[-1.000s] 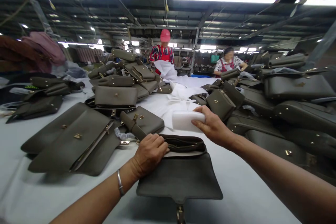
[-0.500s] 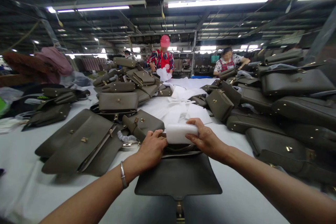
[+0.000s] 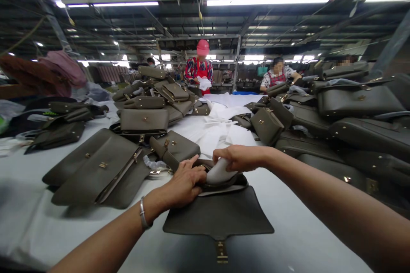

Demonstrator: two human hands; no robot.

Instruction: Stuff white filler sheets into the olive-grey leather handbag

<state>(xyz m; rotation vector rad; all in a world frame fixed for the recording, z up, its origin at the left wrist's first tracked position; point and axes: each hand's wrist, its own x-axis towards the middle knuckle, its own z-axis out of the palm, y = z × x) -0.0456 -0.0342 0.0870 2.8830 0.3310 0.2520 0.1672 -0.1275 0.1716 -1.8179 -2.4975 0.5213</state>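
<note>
In front of me an olive-grey handbag (image 3: 219, 213) lies with its flap spread toward me and its gold clasp hanging at the near end. My left hand (image 3: 188, 179) grips the bag's opening at the left side, index finger stretched out along it. A white padding piece (image 3: 218, 173), perhaps foam or folded paper, is tilted with its lower end inside the opening. Its upper part is in my right hand (image 3: 238, 158), fingers closed around it from above. The bag's inside is mostly hidden by the hands and the padding.
Olive handbags lie at the left (image 3: 92, 170) and are heaped at the right (image 3: 361, 98). White sheets (image 3: 221, 130) are spread beyond my hands. Across the table (image 3: 128, 234), a person in a red cap (image 3: 198, 70) holds white material; another person (image 3: 277, 76) stands farther right.
My right hand has tilted the white padding and lowered its end into the bag's opening. My left hand stays at the bag's left side. The red-capped person's hands have come together on white material.
</note>
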